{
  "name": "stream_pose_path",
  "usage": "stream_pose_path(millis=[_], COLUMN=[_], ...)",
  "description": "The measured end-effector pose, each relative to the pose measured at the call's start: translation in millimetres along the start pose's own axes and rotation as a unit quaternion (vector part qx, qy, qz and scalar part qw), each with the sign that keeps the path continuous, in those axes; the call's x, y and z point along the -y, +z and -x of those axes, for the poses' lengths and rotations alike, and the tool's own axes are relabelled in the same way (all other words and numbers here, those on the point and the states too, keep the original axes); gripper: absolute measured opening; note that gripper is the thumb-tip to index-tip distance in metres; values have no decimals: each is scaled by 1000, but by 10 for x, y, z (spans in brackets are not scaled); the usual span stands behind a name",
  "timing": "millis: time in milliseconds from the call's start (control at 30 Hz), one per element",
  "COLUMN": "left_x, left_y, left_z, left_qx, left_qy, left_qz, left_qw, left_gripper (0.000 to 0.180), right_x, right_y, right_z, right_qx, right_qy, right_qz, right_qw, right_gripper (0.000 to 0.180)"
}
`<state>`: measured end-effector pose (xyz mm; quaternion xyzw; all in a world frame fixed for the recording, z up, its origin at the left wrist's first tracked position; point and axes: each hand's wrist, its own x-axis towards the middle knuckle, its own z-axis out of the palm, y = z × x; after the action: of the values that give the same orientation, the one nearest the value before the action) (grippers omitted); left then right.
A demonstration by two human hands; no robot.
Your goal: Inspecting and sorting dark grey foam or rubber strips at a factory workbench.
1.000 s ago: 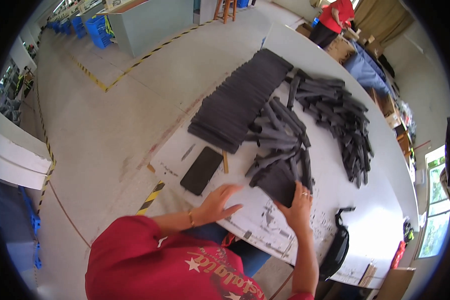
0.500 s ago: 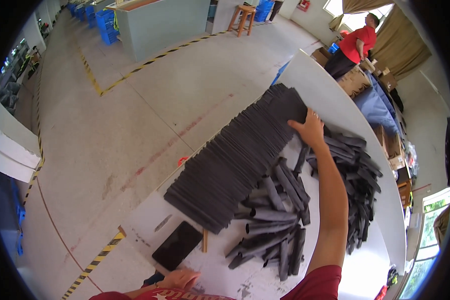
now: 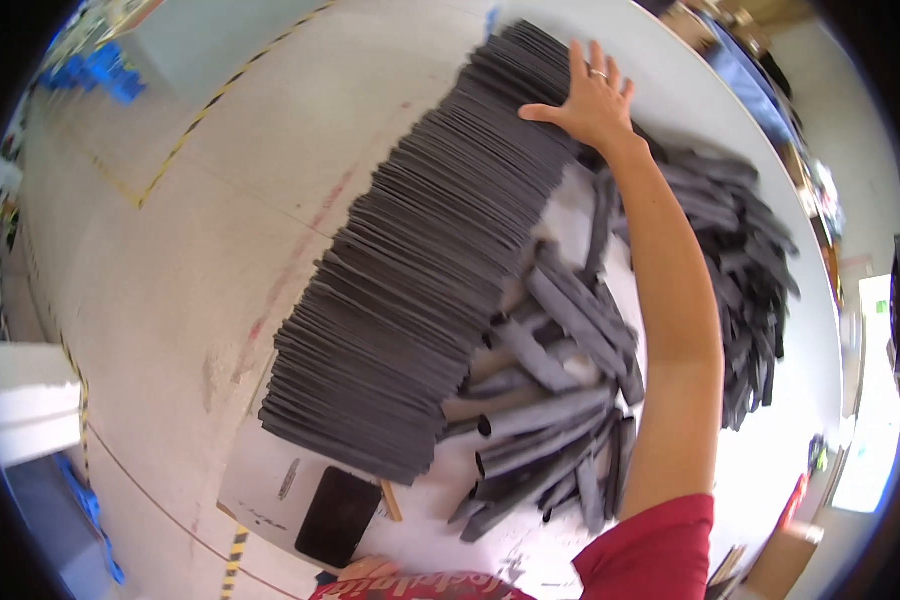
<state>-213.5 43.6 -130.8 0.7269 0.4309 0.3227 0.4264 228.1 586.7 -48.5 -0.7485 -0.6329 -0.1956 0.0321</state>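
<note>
A long, leaning row of flat dark grey pieces of thin sheet material (image 3: 400,270) lies along the left edge of the table. At its far end, my right hand (image 3: 595,105) is spread with fingers apart, the thumb over the row and the palm beside its right side; nothing is gripped. My left hand (image 3: 370,568) rests low at the near table edge, close to a black phone (image 3: 338,517). Most of it is hidden by my shirt, so its fingers cannot be made out. Right of the row sits a loose heap of rolled dark grey pieces (image 3: 545,410).
Beyond my right forearm is another pile of dark grey strips (image 3: 750,270) on the white table (image 3: 820,340). A thin wooden stick (image 3: 391,500) lies beside the phone. Yellow-black tape (image 3: 210,100) marks the floor; a cardboard box (image 3: 785,560) stands at the lower right.
My view has turned downward and nearer to the table. My right hand has opened wider at the row's far end, where the end pieces now stand more upright. The left hand is less visible.
</note>
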Motion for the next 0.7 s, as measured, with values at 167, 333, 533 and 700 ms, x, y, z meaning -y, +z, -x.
stream_pose_path(millis=[167, 333, 533, 700], left_x=[58, 16, 93, 25], left_y=[12, 126, 136, 155], left_z=[-84, -218, -133, -169], left_qx=[51, 5, 31, 61], left_qy=[28, 109, 171, 195], left_qz=[38, 35, -33, -32], left_qw=[998, 993, 984, 978], left_gripper=[25, 17, 15, 10], right_x=[-625, -1597, -2475, -2606], right_y=[-1212, -2564, -3737, -4057], right_z=[1355, 3531, 6197, 8071], right_qx=[-48, -35, 39, 119], right_qy=[-118, 60, 375, 514], right_qz=[-60, -27, 133, 181], right_qw=[990, 997, 917, 830], right_gripper=[78, 36, 19, 19])
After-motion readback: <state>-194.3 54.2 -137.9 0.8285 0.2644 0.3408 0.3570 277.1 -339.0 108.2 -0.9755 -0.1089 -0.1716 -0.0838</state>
